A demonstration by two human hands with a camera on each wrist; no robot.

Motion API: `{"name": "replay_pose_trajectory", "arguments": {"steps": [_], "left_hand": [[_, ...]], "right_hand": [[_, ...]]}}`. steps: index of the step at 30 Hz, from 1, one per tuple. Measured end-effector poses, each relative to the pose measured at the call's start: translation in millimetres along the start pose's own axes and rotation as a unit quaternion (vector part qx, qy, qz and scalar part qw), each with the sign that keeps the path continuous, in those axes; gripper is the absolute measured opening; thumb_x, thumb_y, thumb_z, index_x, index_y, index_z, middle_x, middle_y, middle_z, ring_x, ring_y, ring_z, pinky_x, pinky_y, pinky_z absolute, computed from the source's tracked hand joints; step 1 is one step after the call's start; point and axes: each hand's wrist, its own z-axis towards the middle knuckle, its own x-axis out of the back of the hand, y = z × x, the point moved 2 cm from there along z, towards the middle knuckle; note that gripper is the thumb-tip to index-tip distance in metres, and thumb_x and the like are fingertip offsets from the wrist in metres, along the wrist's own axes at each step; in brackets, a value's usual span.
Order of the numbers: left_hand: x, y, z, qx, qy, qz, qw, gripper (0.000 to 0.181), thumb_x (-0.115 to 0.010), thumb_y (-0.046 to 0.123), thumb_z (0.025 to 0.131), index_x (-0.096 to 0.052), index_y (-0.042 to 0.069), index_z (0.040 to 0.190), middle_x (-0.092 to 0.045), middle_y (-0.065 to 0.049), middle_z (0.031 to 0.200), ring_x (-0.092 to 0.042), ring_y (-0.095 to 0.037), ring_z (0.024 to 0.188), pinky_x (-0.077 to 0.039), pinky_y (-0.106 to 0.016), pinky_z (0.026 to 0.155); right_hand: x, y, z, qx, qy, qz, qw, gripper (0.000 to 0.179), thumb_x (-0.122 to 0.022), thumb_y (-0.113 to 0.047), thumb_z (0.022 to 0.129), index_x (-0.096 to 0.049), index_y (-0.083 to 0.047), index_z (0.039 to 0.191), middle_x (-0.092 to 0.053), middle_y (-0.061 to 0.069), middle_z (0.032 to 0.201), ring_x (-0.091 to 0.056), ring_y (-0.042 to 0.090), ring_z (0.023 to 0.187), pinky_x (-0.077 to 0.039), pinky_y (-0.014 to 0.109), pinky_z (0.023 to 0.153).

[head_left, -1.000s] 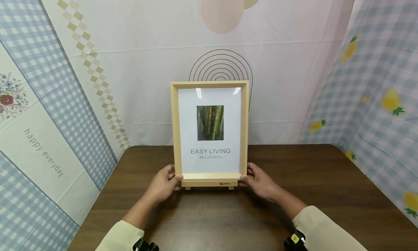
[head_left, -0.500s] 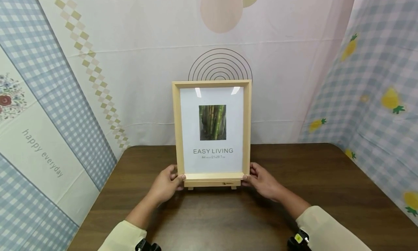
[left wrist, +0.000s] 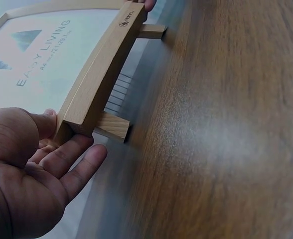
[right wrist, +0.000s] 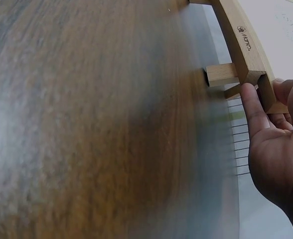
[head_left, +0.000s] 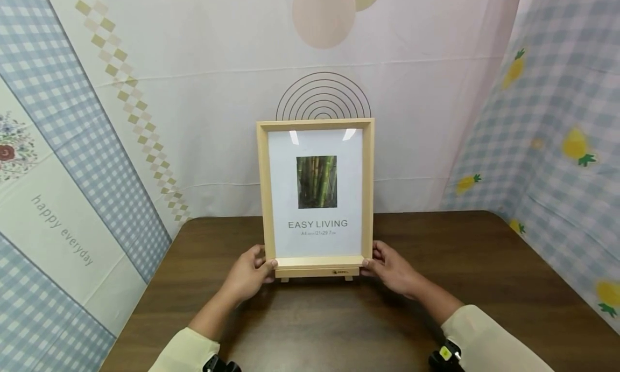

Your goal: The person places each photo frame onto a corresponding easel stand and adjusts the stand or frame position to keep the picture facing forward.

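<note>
A pale wooden picture frame [head_left: 317, 191], with a bamboo photo and "EASY LIVING" on its sheet, stands upright on the ledge [head_left: 315, 273] of a small wooden easel. My left hand [head_left: 248, 275] grips the frame's lower left corner, thumb on the front and fingers behind. At the lower right corner my right hand [head_left: 393, 272] holds it the same way. In the left wrist view, fingers reach under the end of the easel ledge [left wrist: 104, 69]. The right wrist view has one finger against the ledge's end, near an easel foot [right wrist: 222, 74]. The frame hides most of the easel.
A dark brown wooden table [head_left: 319, 329] carries the easel. Behind it hangs a white patterned cloth [head_left: 218, 130]. Blue checked cloths close in the left and right sides, the right cloth [head_left: 547, 199] printed with pineapples.
The frame and easel have shifted slightly to the right, both hands moving along with them at the lower corners. Most of this shift came in the first half second. The head view has turned slightly.
</note>
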Motion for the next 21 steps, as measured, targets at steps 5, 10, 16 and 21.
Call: {"name": "replay_pose_trajectory", "arguments": {"steps": [5,10,16,21], "left_hand": [[-0.5,-1.2,0.8,-0.001,-0.003,-0.002,1.0,0.04,-0.065,0.01,0.101,-0.053,-0.004,0.137,-0.07,-0.025,0.119,-0.074,-0.032,0.091,-0.062,-0.042,0.075],[-0.7,-1.7,1.6,-0.002,-0.008,-0.007,0.9999,0.04,-0.065,0.009,0.101,-0.053,-0.004,0.137,-0.069,-0.025,0.12,-0.073,-0.032,0.093,-0.062,-0.041,0.075],[0.4,-1.8,1.5,-0.002,-0.013,-0.016,0.9998,0.041,-0.065,0.01,0.101,-0.053,-0.004,0.137,-0.068,-0.026,0.121,-0.073,-0.034,0.096,-0.062,-0.041,0.075],[1.9,-0.9,1.6,-0.003,-0.015,-0.024,0.9996,0.041,-0.066,0.009,0.101,-0.053,-0.004,0.137,-0.068,-0.026,0.122,-0.072,-0.035,0.1,-0.061,-0.041,0.077]], "right_hand": [[0.2,0.6,-1.5,-0.003,0.003,0.0,1.0,0.044,-0.051,0.0,0.106,-0.031,0.014,0.143,-0.052,0.034,0.131,-0.061,0.04,0.119,-0.055,0.039,0.094],[0.2,0.5,-2.5,-0.002,0.002,-0.001,1.0,0.045,-0.051,-0.001,0.106,-0.031,0.014,0.143,-0.052,0.034,0.131,-0.061,0.04,0.118,-0.055,0.04,0.094],[-0.7,-0.5,-3.2,0.0,0.004,-0.001,1.0,0.045,-0.051,-0.001,0.106,-0.03,0.014,0.144,-0.052,0.034,0.131,-0.061,0.04,0.118,-0.056,0.039,0.094],[-3.3,-1.6,-4.3,-0.004,0.01,0.007,0.9999,0.045,-0.051,0.0,0.106,-0.03,0.013,0.144,-0.051,0.034,0.131,-0.061,0.04,0.117,-0.056,0.04,0.092]]}}
